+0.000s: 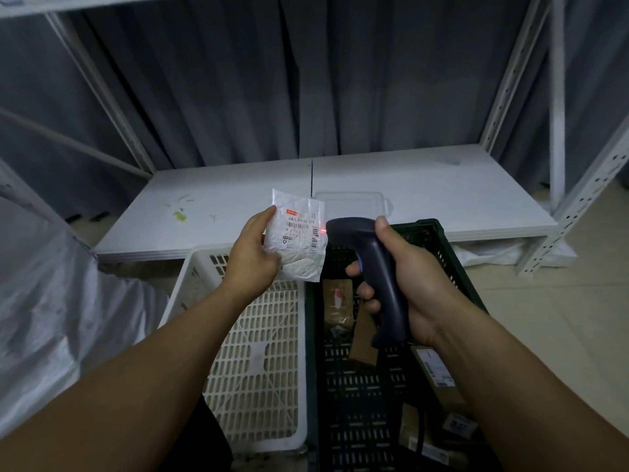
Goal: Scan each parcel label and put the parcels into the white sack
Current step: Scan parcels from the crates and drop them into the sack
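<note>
**Label turned to the scanner**

The left hand (253, 248) grips a small white plastic parcel (299, 264) by its left edge, up over the white crate (258, 352), leaving its crumpled face and barcode label (303, 229) uncovered. The right hand (405, 277) is wrapped round a dark barcode scanner (371, 264), its nose just beside the label and casting red light on it. The white sack (51, 301) lies at left.

A single wide-angle view from the person's head looks forward and down. The left hand (253, 253) and right hand (408, 287) sit close at centre. A white crate (258, 369) and a dark crate (354, 386) lie near, below; the low shelf (425, 199) and curtain (238, 80) stand far.
</note>
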